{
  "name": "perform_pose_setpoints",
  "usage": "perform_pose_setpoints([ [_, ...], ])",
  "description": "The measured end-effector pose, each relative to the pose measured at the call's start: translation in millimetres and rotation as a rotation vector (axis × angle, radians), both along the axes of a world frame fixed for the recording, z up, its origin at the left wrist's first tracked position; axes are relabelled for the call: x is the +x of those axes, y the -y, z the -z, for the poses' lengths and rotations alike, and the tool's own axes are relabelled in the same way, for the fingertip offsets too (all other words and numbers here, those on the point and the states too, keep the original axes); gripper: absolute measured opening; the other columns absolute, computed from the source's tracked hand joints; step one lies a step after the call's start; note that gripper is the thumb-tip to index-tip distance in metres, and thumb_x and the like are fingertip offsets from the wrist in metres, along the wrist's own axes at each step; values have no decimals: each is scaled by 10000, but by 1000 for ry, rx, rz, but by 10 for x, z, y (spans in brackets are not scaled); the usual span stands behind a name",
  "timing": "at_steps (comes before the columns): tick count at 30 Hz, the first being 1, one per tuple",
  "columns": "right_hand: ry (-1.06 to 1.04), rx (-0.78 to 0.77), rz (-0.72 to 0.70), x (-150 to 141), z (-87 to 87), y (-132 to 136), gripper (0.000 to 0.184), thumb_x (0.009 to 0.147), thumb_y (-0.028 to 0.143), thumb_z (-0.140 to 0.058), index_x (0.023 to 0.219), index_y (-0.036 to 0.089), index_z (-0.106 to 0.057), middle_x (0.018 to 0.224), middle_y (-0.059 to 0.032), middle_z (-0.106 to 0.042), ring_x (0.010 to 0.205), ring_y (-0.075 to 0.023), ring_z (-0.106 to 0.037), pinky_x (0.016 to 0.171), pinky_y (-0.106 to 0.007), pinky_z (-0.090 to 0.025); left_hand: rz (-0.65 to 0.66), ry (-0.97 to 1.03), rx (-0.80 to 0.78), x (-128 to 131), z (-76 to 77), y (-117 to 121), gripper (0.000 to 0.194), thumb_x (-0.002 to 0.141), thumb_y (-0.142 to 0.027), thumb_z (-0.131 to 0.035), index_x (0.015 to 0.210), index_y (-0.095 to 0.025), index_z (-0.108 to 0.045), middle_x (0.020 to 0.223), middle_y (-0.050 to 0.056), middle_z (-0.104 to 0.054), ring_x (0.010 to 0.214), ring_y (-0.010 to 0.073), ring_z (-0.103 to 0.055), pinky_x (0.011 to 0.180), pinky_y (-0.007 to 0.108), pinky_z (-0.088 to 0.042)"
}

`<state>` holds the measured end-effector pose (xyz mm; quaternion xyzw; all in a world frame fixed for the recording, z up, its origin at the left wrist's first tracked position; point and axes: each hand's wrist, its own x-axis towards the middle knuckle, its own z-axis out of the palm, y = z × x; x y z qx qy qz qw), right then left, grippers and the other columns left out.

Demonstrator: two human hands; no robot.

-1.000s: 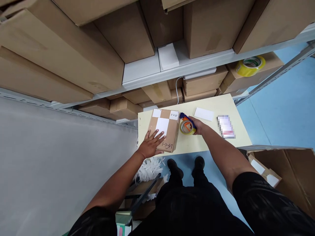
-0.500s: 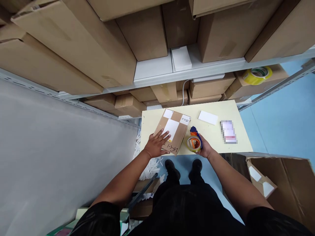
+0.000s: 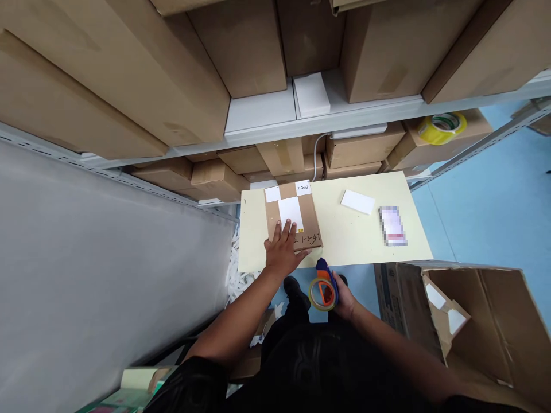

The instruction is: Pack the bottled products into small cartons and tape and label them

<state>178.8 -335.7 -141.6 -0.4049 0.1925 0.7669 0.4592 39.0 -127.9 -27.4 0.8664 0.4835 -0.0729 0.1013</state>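
A flat brown cardboard box (image 3: 307,212) with white labels and handwritten numbers lies on the pale table (image 3: 340,235). My left hand (image 3: 284,249) rests on its near part, fingers spread over the largest label and the thumb reaching toward the near edge. Just off the table's front edge, my right hand (image 3: 343,298) grips a blue and orange tape dispenser (image 3: 327,287) loaded with a roll of clear yellowish tape. The toothed blue end of the dispenser points toward the table. A gap separates it from the box.
Farther right on the table are a white box (image 3: 357,202) and a blurred phone-like item (image 3: 392,226). Shelves of cardboard boxes (image 3: 241,51) stand behind. A yellow tape roll (image 3: 443,127) sits back right. Below right stands an open carton (image 3: 495,310); paper shreds (image 3: 239,281) lie left.
The box has turned to lie nearly square to the table, with my left hand still on it. My right hand has drawn the tape dispenser back toward my body, past the table's edge.
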Motion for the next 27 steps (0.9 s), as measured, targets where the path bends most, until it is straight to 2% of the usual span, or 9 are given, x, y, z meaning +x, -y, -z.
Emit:
perform_pose_setpoints([
  [6,-60,-22,43,167,-135,-412,526,1009,637,-489,1163,195,-727,978,-66,-822,952,-248,-770,925,-380,-596,7,84,-83,72,-109,403,884,999,-616,-490,1698,-211,-130,1761,152,-125,1624,381,-105,1104,584,-460],
  [11,-61,-15,100,420,-148,-546,554,1010,660,-446,1188,209,-714,1038,-58,-821,1002,-248,-761,936,-392,-591,163,267,-169,-41,-91,585,965,915,-493,-688,1677,-160,-197,1744,192,-180,1616,391,-150,1232,585,-358],
  [13,-42,-27,68,593,-133,-612,541,1002,663,-461,1167,214,-715,1002,-57,-819,985,-254,-761,940,-408,-589,284,295,-188,-164,-113,453,872,929,-374,-683,1667,-195,-255,1738,160,-229,1607,355,-216,1250,554,-349],
  [15,-15,-51,19,766,-120,-692,523,989,661,-491,1129,211,-718,956,-59,-812,955,-257,-761,935,-414,-589,405,263,-182,-321,-166,162,803,944,-306,-662,1658,-247,-299,1736,121,-256,1590,311,-283,1263,528,-328],
  [16,1,-59,-7,841,-117,-737,519,980,664,-508,1116,209,-717,945,-62,-809,942,-258,-760,931,-417,-590,436,208,-152,-403,-196,-30,829,923,-333,-700,1654,-272,-315,1741,107,-243,1597,327,-260,1274,560,-282],
  [19,49,-58,-83,1008,-125,-900,527,962,680,-534,1108,206,-712,956,-72,-801,923,-256,-753,915,-423,-593,277,2,-25,-601,-235,-629,1120,739,-567,-863,1664,-285,-298,1766,107,-124,1616,438,-74,1256,697,-156],
  [21,81,-53,-125,1089,-146,-1032,530,968,681,-522,1107,204,-708,966,-79,-796,910,-251,-748,897,-425,-597,207,-71,-48,-658,-195,-899,1249,663,-675,-872,1677,-280,-260,1774,101,-62,1612,446,-83,1246,642,-251],
  [24,147,-63,-152,1219,-193,-1213,523,979,678,-510,1069,202,-705,924,-83,-787,863,-247,-738,849,-419,-604,112,-47,-80,-636,-85,-980,1298,681,-732,-829,1699,-277,-163,1776,86,58,1562,411,-293,1174,482,-432],
  [27,216,-87,-131,1351,-227,-1229,500,969,684,-532,1013,215,-700,835,-65,-768,794,-237,-726,804,-411,-611,31,-21,-57,-579,-19,-840,1276,723,-755,-782,1705,-304,-105,1773,73,98,1443,403,-480,1109,469,-497],
])
